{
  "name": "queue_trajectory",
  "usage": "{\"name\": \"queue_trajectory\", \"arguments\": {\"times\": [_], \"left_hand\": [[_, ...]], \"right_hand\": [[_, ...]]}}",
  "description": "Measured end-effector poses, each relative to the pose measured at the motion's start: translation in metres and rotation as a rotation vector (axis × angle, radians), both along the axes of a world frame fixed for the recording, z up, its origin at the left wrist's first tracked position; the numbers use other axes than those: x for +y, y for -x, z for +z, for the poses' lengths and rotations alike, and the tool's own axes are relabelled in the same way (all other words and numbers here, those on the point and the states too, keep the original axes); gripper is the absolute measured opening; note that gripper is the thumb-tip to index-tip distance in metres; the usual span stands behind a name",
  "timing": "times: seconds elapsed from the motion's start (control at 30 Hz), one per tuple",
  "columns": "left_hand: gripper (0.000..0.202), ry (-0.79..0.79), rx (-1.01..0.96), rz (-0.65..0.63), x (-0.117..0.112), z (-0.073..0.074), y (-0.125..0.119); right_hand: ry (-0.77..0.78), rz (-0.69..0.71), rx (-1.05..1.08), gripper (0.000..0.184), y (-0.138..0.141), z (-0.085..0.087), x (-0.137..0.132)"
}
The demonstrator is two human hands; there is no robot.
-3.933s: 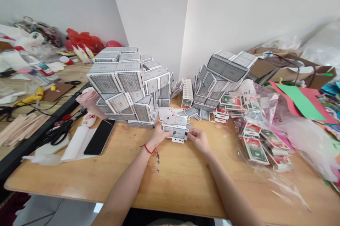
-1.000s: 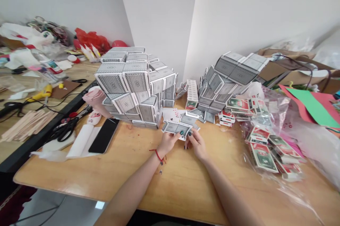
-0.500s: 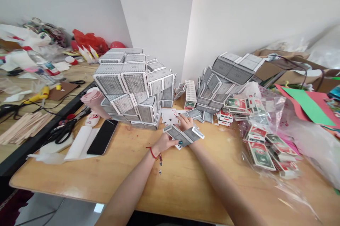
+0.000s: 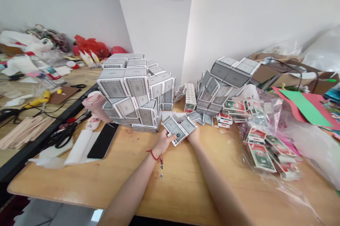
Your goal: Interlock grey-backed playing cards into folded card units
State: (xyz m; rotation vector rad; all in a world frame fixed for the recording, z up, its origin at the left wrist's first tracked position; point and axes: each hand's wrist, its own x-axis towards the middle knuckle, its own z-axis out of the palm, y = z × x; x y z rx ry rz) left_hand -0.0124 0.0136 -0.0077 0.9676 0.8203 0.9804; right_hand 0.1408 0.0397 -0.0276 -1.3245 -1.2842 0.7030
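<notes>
Patterned grey-backed playing cards (image 4: 172,127) are held up over the table in my left hand (image 4: 164,143), the thumb lying across their backs. They form a folded piece with white bent edges. My right hand (image 4: 194,137) is closed at the right end of the same cards; its fingers are mostly hidden behind them. More playing cards (image 4: 194,115) lie on the table just beyond. A large stacked build of folded cards (image 4: 127,88) stands behind to the left, and another card build (image 4: 220,81) stands to the right.
A phone (image 4: 103,141), a white paper roll (image 4: 78,146) and black scissors (image 4: 62,135) lie on the left. Between the builds stands a row of card boxes (image 4: 190,97). Card packs (image 4: 261,157) in clear plastic and coloured paper (image 4: 305,105) fill the right side.
My right hand has drawn back from the cards on the table to the right end of the held piece. The held cards have tilted, showing more of their backs. The view has shifted slightly.
</notes>
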Motion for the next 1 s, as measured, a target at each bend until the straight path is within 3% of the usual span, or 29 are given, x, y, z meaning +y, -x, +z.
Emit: {"name": "queue_trajectory", "arguments": {"times": [0.23,0.33,0.53,0.7,1.0], "left_hand": [[0.050,-0.032,-0.021,0.111,0.005,0.002,0.003],[0.045,-0.029,-0.002,0.113,0.006,0.002,0.004],[0.044,-0.064,0.038,0.175,0.009,-0.002,0.004],[0.037,-0.161,0.144,0.206,0.008,-0.001,0.006],[0.040,-0.202,0.211,0.198,0.008,-0.007,0.005]], "right_hand": [[0.042,-0.115,0.218,0.025,-0.010,0.002,-0.008],[0.083,-0.132,0.441,0.028,-0.016,0.004,-0.015],[0.149,0.023,0.696,0.032,-0.029,0.009,-0.032],[0.161,0.024,0.693,0.029,-0.029,0.009,-0.039],[0.165,-0.011,0.442,0.032,-0.020,0.014,-0.042]]}}
